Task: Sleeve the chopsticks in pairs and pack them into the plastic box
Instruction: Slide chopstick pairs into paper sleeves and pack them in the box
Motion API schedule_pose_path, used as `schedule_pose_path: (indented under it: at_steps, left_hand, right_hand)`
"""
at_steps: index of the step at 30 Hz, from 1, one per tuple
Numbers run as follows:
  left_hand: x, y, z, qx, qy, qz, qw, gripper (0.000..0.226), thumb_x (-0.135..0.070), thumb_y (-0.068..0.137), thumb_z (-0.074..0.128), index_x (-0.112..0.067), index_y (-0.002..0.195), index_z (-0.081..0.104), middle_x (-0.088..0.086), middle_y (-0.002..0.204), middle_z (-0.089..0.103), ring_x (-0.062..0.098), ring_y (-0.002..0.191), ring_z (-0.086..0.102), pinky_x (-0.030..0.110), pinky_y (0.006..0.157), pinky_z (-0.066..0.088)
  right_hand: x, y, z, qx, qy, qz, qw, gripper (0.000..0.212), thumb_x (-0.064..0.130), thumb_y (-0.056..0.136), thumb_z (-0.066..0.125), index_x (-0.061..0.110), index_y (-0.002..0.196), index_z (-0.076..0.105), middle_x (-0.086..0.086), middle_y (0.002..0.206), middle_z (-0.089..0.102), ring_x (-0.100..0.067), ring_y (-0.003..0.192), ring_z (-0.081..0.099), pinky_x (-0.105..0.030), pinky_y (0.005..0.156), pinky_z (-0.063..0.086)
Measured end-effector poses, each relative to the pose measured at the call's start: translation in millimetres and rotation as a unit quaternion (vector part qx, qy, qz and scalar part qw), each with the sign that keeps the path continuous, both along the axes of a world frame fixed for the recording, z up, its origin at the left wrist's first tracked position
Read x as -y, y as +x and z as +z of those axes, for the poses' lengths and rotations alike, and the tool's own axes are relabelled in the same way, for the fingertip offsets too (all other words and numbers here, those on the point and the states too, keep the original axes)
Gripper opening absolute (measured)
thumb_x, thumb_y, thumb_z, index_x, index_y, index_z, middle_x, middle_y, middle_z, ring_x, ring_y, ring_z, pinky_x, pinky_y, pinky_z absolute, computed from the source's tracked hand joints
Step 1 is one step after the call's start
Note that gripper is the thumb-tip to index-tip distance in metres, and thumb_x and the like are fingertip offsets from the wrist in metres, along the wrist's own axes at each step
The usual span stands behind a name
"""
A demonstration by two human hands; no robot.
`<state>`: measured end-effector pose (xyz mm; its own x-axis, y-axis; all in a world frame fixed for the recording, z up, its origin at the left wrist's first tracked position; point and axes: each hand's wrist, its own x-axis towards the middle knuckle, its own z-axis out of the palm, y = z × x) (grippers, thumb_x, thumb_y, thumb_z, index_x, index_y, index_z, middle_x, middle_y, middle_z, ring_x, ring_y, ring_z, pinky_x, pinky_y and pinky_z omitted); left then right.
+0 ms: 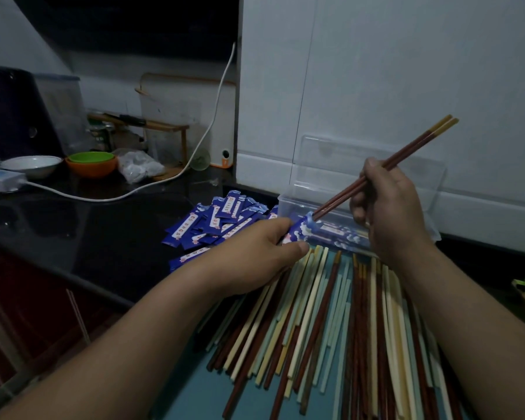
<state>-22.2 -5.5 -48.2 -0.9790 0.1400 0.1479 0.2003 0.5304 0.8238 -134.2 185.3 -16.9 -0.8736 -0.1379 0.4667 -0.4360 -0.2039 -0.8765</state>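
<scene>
Reddish-brown chopstick pair [406,152] is pinched by right hand [391,207]; tips are entered into blue sleeve [300,231], gripped between left hand [255,256] thumb and fingers. Plastic box [287,206] is located just beyond fingertips.

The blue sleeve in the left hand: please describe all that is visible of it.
The blue sleeve looks like printed paper with white clouds. The left hand pinches it between thumb and fingers, tilted, open mouth toward upper right. The tips of the reddish-brown chopstick pair, held by the right hand, enter its mouth.
</scene>
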Motion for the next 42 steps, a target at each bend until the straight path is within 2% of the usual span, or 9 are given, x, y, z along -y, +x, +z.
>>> schedule_pose_path:
  at_steps: [6, 11, 14, 17, 23, 27, 31, 36, 42]
  left_hand:
    - [-4, 1, 2, 0.01, 0.029, 0.014, 0.999, 0.026, -0.04, 0.107, 0.054, -0.016, 0.111, 0.063, 0.011, 0.079, 0.057, 0.018, 0.066, 0.051, 0.036, 0.065, 0.043]
    - [-9, 4, 7, 0.025, 0.067, 0.031, 0.997, 0.035, -0.03, 0.112, 0.044, 0.004, 0.112, 0.053, 0.011, 0.08, 0.056, 0.016, 0.058, 0.051, 0.019, 0.05, 0.043]
    - [-10, 6, 9, 0.035, 0.08, 0.034, 0.996, 0.036, -0.027, 0.113, 0.044, 0.008, 0.112, 0.051, 0.014, 0.08, 0.054, 0.016, 0.055, 0.048, 0.017, 0.047, 0.04]
    - [-12, 8, 10, 0.04, 0.087, 0.03, 0.995, 0.033, -0.027, 0.113, 0.044, 0.004, 0.106, 0.054, 0.016, 0.081, 0.053, 0.017, 0.056, 0.048, 0.019, 0.049, 0.041]
    - [-10, 7, 10, 0.048, 0.104, 0.033, 0.993, 0.036, -0.03, 0.112, 0.043, 0.004, 0.115, 0.055, 0.01, 0.079, 0.057, 0.016, 0.057, 0.051, 0.02, 0.05, 0.044]
    - [-10, 8, 9, 0.052, 0.097, 0.025, 0.994, 0.033, -0.032, 0.112, 0.044, -0.003, 0.105, 0.058, 0.011, 0.081, 0.056, 0.018, 0.06, 0.051, 0.02, 0.052, 0.044]
    - [-11, 8, 9, 0.055, 0.091, 0.013, 0.994, 0.029, -0.035, 0.112, 0.046, -0.017, 0.093, 0.059, 0.009, 0.079, 0.057, 0.015, 0.059, 0.052, 0.019, 0.052, 0.045]
    - [-10, 6, 5, 0.06, 0.085, 0.012, 0.995, 0.029, -0.037, 0.111, 0.047, -0.018, 0.093, 0.059, 0.008, 0.078, 0.057, 0.014, 0.056, 0.051, 0.018, 0.047, 0.042]
    - [-10, 4, 4, 0.061, 0.088, 0.009, 0.994, 0.028, -0.038, 0.111, 0.048, -0.02, 0.093, 0.061, 0.008, 0.078, 0.057, 0.014, 0.057, 0.05, 0.019, 0.046, 0.042]
  right_hand:
    - [6, 7, -6, -0.025, 0.088, 0.021, 0.996, 0.022, 0.029, 0.106, 0.057, 0.009, 0.095, 0.058, -0.003, 0.063, 0.057, -0.016, 0.046, 0.047, -0.027, 0.043, 0.037]
    - [17, 12, -15, -0.01, 0.184, 0.104, 0.977, 0.036, 0.043, 0.093, 0.068, 0.007, 0.093, 0.065, -0.013, 0.07, 0.056, -0.017, 0.047, 0.045, -0.029, 0.046, 0.033]
    - [14, 9, -11, 0.018, 0.135, 0.077, 0.988, 0.041, 0.044, 0.103, 0.055, 0.004, 0.099, 0.063, -0.006, 0.064, 0.053, -0.017, 0.047, 0.043, -0.027, 0.044, 0.032]
    - [8, 4, -7, 0.035, 0.087, 0.073, 0.993, 0.031, 0.034, 0.109, 0.049, 0.006, 0.102, 0.061, -0.003, 0.065, 0.055, -0.017, 0.047, 0.044, -0.025, 0.04, 0.034]
    - [12, 9, -12, 0.034, 0.183, 0.114, 0.976, 0.033, 0.033, 0.105, 0.056, 0.003, 0.095, 0.065, -0.005, 0.065, 0.06, -0.019, 0.049, 0.052, -0.03, 0.045, 0.038]
    - [10, 5, -5, 0.004, 0.079, 0.008, 0.997, 0.033, 0.035, 0.109, 0.048, 0.004, 0.106, 0.056, -0.005, 0.066, 0.057, -0.019, 0.045, 0.05, -0.028, 0.042, 0.037]
    - [9, 4, -5, -0.038, 0.049, -0.055, 0.997, 0.018, 0.029, 0.11, 0.047, 0.015, 0.119, 0.053, -0.005, 0.079, 0.056, -0.017, 0.047, 0.05, -0.027, 0.041, 0.04]
    - [5, 1, -3, -0.027, 0.004, -0.088, 0.996, 0.03, 0.021, 0.106, 0.056, 0.022, 0.135, 0.047, -0.007, 0.086, 0.061, -0.015, 0.05, 0.053, -0.026, 0.044, 0.043]
    - [3, 1, -6, -0.074, 0.059, -0.104, 0.99, 0.015, 0.021, 0.108, 0.051, 0.012, 0.115, 0.061, -0.009, 0.081, 0.058, -0.016, 0.051, 0.053, -0.026, 0.045, 0.044]
